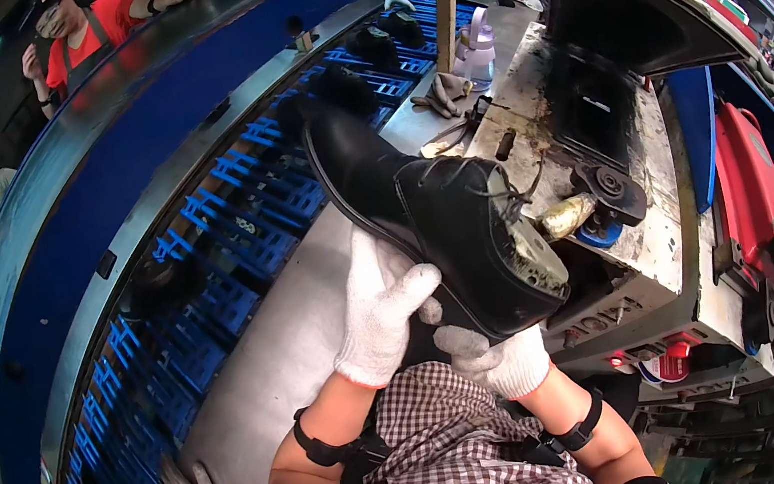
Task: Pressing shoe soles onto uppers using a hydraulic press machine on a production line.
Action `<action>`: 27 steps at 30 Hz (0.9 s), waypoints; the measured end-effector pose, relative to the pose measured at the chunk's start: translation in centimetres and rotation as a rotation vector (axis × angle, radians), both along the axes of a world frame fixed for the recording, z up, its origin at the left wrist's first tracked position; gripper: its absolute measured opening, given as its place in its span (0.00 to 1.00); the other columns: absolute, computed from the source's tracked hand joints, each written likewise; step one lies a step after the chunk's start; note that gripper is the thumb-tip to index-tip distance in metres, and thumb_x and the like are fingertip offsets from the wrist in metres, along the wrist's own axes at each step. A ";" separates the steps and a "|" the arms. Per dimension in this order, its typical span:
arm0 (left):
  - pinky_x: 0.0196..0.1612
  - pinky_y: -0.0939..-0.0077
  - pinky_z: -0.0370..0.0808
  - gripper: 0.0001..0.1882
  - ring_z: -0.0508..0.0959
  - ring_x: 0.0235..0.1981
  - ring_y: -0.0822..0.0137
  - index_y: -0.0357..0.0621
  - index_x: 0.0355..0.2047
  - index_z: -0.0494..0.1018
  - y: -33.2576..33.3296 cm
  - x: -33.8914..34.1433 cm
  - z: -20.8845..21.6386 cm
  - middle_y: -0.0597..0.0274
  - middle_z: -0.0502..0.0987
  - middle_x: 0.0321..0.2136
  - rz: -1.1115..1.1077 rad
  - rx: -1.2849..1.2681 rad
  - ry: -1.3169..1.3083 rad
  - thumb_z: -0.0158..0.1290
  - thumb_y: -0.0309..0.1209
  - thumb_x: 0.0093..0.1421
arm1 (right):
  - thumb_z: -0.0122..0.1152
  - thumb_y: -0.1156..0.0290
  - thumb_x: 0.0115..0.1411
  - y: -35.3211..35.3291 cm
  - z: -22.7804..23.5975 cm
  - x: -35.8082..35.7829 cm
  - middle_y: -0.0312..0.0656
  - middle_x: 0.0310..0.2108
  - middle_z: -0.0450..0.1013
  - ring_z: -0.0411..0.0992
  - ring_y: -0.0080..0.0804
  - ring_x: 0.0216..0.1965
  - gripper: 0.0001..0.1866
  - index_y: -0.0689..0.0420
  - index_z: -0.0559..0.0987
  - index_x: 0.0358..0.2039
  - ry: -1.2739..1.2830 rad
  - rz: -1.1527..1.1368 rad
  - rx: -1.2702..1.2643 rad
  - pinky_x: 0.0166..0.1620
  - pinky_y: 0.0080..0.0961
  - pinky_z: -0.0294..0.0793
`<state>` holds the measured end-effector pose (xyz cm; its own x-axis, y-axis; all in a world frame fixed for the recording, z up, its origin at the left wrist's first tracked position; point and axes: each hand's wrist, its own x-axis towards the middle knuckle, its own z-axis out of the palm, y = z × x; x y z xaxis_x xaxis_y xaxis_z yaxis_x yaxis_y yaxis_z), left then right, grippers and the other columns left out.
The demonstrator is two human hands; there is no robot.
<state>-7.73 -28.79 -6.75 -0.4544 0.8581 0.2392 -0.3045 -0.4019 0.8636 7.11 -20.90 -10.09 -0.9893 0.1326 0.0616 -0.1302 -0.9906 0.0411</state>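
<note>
A black lace-up shoe (453,221) is held up in front of me, tilted, its toe to the upper left. A pale greenish shoe last (536,259) shows in its opening, and its laces hang loose. My left hand (377,296), in a white knit glove, is closed on the shoe along the sole; some fingers are hidden under it. My right hand (505,361), gloved too, lies below the heel with fingers curled against it. Part of the right hand is hidden by the shoe.
A conveyor of blue slats (210,209) runs along the left, with dark shoes on it. A stained machine (644,232) stands at right beside a yellowish roll (567,215). Work gloves (444,93) and a bottle (478,50) lie beyond. A person in red (86,36) stands across the conveyor.
</note>
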 end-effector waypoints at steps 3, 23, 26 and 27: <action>0.23 0.85 0.75 0.40 0.80 0.36 0.72 0.40 0.72 0.50 0.4 -0.9 -2.1 0.52 0.75 0.53 -0.006 0.049 -0.105 0.54 0.24 0.62 | 0.45 0.45 0.73 -0.8 -0.8 -0.1 0.52 0.48 0.71 0.62 0.29 0.22 0.32 0.58 0.69 0.64 -0.177 -0.086 0.126 0.18 0.16 0.62; 0.37 0.72 0.78 0.08 0.81 0.30 0.70 0.42 0.38 0.82 7.4 -21.1 -8.5 0.68 0.81 0.29 0.492 -0.394 -0.149 0.62 0.28 0.58 | 0.61 0.73 0.65 2.2 -6.5 0.5 0.49 0.63 0.65 0.72 0.35 0.57 0.37 0.63 0.62 0.73 -0.727 -0.471 1.670 0.58 0.29 0.74; 0.46 0.69 0.76 0.31 0.78 0.42 0.66 0.38 0.56 0.72 12.6 -27.8 -8.5 0.60 0.79 0.42 0.604 -0.499 0.141 0.66 0.32 0.52 | 0.60 0.72 0.67 2.0 -7.1 2.4 0.48 0.64 0.65 0.71 0.33 0.58 0.35 0.62 0.62 0.73 -0.828 -0.485 1.474 0.60 0.30 0.74; 0.56 0.62 0.75 0.41 0.79 0.52 0.53 0.35 0.65 0.64 14.5 -28.3 -8.4 0.47 0.78 0.52 0.759 -0.639 0.254 0.66 0.36 0.53 | 0.60 0.72 0.67 2.1 -7.4 2.6 0.48 0.64 0.65 0.71 0.33 0.58 0.35 0.62 0.62 0.73 -0.850 -0.499 1.474 0.60 0.30 0.74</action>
<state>-36.03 -14.25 -15.15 -0.9305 0.3663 0.0028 0.0604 0.1460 0.9874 9.69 -18.80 -17.46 -0.6955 0.7156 -0.0639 0.0883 -0.0031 -0.9961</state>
